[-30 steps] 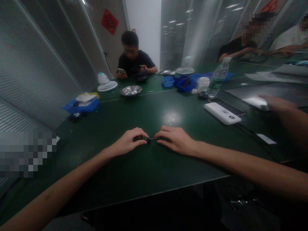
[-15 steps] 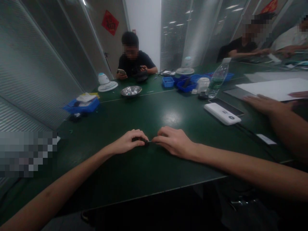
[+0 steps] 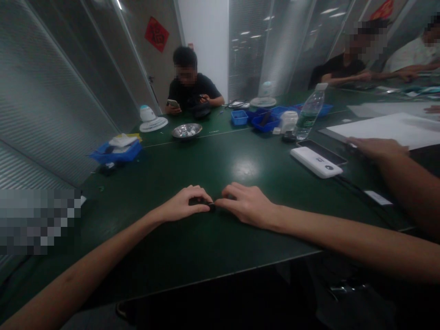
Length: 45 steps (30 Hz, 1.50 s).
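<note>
Over the green table point(image 3: 227, 247), my left hand point(image 3: 184, 203) is closed with thumb and fingers around a small dark object point(image 3: 212, 207). Only its right end shows past my fingertips, and its kind is too dark to make out. My right hand point(image 3: 245, 204) is in a pinch, its fingertips right against that end. Whatever sits in the right pinch is hidden or too small to name.
To the right lie a white power bank point(image 3: 316, 162), a dark phone point(image 3: 323, 152) and a bottle point(image 3: 311, 112). A neighbour's hand point(image 3: 378, 147) is by white sheets point(image 3: 385, 130). Farther off stand a metal bowl point(image 3: 187, 131), blue trays point(image 3: 118, 153) and a seated person point(image 3: 195, 87).
My right fingertips have moved slightly left, closer to the dark object; the thin shiny bit between my hands shows less. The neighbour's hand and the white sheet have shifted.
</note>
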### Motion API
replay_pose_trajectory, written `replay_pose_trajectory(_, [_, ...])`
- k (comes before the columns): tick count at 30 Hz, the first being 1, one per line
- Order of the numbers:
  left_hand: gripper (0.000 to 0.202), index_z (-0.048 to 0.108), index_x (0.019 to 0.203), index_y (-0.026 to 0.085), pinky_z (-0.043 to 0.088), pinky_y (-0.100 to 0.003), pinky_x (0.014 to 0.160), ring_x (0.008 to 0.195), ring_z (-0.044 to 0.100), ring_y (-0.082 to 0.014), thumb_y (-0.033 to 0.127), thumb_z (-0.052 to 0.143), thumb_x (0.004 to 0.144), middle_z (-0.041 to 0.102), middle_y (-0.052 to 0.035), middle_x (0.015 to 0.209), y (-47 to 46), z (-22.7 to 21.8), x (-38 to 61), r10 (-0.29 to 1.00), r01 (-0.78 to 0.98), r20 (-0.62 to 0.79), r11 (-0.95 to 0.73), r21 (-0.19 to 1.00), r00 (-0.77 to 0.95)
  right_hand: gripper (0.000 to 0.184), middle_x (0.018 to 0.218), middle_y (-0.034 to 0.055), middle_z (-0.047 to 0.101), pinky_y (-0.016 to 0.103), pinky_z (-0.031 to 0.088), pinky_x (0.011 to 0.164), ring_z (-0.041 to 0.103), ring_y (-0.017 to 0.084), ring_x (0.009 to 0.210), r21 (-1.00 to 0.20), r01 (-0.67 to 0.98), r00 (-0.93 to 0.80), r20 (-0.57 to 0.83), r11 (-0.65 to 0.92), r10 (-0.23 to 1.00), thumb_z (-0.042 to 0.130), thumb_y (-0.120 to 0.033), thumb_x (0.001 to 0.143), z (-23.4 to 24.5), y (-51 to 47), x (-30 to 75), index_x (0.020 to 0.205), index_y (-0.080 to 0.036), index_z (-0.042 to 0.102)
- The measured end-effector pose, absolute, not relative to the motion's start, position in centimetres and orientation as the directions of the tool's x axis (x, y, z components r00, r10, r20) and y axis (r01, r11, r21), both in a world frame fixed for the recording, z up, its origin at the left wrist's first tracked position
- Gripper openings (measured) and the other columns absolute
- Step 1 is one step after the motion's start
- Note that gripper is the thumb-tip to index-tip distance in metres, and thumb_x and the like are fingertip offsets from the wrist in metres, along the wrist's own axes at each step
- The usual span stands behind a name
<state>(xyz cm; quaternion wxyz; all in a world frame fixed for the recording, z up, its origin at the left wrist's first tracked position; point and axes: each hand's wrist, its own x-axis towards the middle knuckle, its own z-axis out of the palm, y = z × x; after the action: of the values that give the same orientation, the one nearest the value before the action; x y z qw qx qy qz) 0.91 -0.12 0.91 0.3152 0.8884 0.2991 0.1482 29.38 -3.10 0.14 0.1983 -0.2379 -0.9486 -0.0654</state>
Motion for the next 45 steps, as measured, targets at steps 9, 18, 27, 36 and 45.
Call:
replay_pose_trajectory(9, [0.02,0.071,0.108,0.02,0.041,-0.039,0.102,0.106,0.06,-0.022,0.037,0.068,0.098,0.067,-0.0064,0.109,-0.7,0.9,1.7,0.59,0.395,0.132,-0.673,0.626,0.797,0.027,0.113,0.0097,0.063,0.025,0.042,0.059,0.059,0.02,0.093,-0.028,0.489,-0.779,0.436,0.872,0.45,0.05,-0.026,0.107,-0.3,-2.8,28.7,0.129,-0.022,0.063])
replay_pose_trajectory(18, [0.026,0.072,0.125,0.023,0.049,-0.036,0.098,0.111,0.063,-0.0213,0.028,0.06,0.102,0.065,-0.0089,0.121,0.9,1.6,-1.3,0.604,0.397,0.051,-0.582,0.71,0.795,0.024,0.11,0.0083,0.065,0.031,0.05,0.074,0.064,0.019,0.09,-0.277,0.514,-0.654,0.486,0.812,0.58,0.057,-0.028,0.104,0.4,-2.4,30.2,0.125,-0.021,0.067])
replay_pose_trajectory(27, [0.042,0.073,0.122,0.022,0.049,-0.041,0.101,0.114,0.063,-0.028,0.049,0.066,0.091,0.068,-0.0095,0.126,7.8,0.7,-14.8,0.942,0.799,0.065,-0.315,0.513,0.329,0.024,0.111,0.0083,0.066,0.031,0.051,0.073,0.063,0.018,0.086,-0.306,0.514,-0.648,0.473,0.801,0.597,0.057,-0.03,0.104,0.9,-2.4,30.6,0.122,-0.02,0.068])
replay_pose_trajectory(36, [0.068,0.066,0.127,0.007,0.049,-0.028,0.083,0.096,0.066,-0.0219,0.053,0.081,0.08,0.074,-0.005,0.106,8.8,1.3,-23.3,0.999,0.921,-0.051,0.036,0.387,-0.017,0.023,0.109,0.0079,0.065,0.031,0.05,0.073,0.063,0.018,0.087,-0.302,0.513,-0.648,0.479,0.804,0.593,0.057,-0.03,0.103,0.8,-2.4,30.6,0.121,-0.02,0.068])
replay_pose_trajectory(45, [0.035,0.07,0.106,0.009,0.043,-0.02,0.066,0.076,0.064,-0.0146,0.04,0.074,0.09,0.073,0.0034,0.08,8.5,1.9,-23.7,0.996,0.96,-0.054,0.082,0.266,-0.071,0.024,0.111,0.0083,0.065,0.031,0.051,0.072,0.063,0.018,0.086,-0.307,0.505,-0.649,0.48,0.806,0.59,0.057,-0.03,0.104,1.0,-2.5,30.7,0.122,-0.019,0.068])
